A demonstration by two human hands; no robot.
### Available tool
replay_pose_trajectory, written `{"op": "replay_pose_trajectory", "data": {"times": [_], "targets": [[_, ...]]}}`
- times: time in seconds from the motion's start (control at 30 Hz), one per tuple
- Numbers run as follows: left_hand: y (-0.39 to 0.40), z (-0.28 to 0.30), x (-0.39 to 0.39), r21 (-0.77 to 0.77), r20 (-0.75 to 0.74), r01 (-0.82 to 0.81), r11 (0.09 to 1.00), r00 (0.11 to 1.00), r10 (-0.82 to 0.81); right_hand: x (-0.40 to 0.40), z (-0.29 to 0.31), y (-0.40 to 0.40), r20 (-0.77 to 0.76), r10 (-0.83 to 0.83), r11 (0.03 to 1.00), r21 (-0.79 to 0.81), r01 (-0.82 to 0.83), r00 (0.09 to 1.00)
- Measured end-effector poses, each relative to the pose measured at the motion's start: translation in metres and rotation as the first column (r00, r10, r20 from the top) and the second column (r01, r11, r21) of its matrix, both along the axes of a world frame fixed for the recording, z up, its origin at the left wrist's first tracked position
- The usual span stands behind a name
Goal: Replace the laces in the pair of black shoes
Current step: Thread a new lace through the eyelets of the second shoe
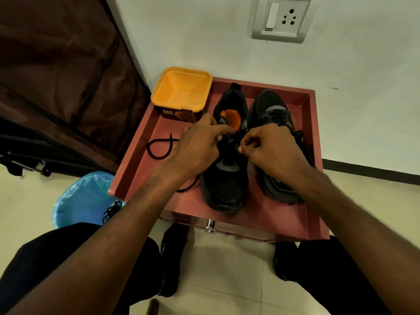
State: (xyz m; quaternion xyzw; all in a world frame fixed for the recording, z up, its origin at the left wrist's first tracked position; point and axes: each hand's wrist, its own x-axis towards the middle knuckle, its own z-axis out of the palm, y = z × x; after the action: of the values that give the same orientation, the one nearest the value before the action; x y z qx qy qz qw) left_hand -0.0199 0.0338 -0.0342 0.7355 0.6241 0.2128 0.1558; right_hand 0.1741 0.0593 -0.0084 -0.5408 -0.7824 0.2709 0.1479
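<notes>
A pink tray (314, 155) sits against a white wall. Both shoes stand mid-tray; the left shoe (225, 178) is being threaded. The left hand (197, 146) and right hand (272, 146) each pinch the lace (159, 147), whose slack loops toward the tray's left edge.

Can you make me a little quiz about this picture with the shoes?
1. True or false: the yellow tub has shoelaces inside it.
2. Which shoe are both hands working on? A) the left shoe with the orange insole B) the right shoe
3. Fill in: the loose black lace lies on the red ____, beside the left hand.

Key:
1. False, it looks empty.
2. A. The right hand pinches a lace over that shoe.
3. tray
</notes>
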Motion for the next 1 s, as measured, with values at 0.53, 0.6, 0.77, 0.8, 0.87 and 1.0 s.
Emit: {"op": "replay_pose_trajectory", "data": {"times": [0.53,0.6,0.77,0.8,0.87,1.0], "targets": [[0.004,-0.002,-0.013,-0.132,0.084,0.027,0.991,0.996,-0.016,0.012,0.013,0.009,-0.103,-0.128,0.930,0.333,0.156,0.986],[0.004,0.000,-0.010,-0.130,0.070,0.027,0.991,0.997,-0.018,0.000,0.003,0.001,0.040,0.015,0.985,0.172,-0.022,0.999],[0.004,-0.003,-0.013,-0.148,0.094,0.029,0.989,0.995,-0.015,0.012,0.004,0.010,-0.006,-0.026,0.997,0.073,0.026,1.000],[0.004,-0.003,-0.013,-0.153,0.107,0.033,0.988,0.994,-0.017,0.019,0.010,0.015,-0.071,-0.137,0.982,0.123,0.145,0.988],[0.002,-0.001,-0.013,-0.162,0.120,0.039,0.986,0.993,-0.020,0.032,0.023,0.022,-0.201,-0.364,0.880,0.246,0.406,0.910],[0.002,0.003,-0.012,-0.179,0.108,0.026,0.983,0.994,-0.007,0.032,0.019,0.023,-0.147,-0.254,0.855,0.429,0.293,0.956]]}}
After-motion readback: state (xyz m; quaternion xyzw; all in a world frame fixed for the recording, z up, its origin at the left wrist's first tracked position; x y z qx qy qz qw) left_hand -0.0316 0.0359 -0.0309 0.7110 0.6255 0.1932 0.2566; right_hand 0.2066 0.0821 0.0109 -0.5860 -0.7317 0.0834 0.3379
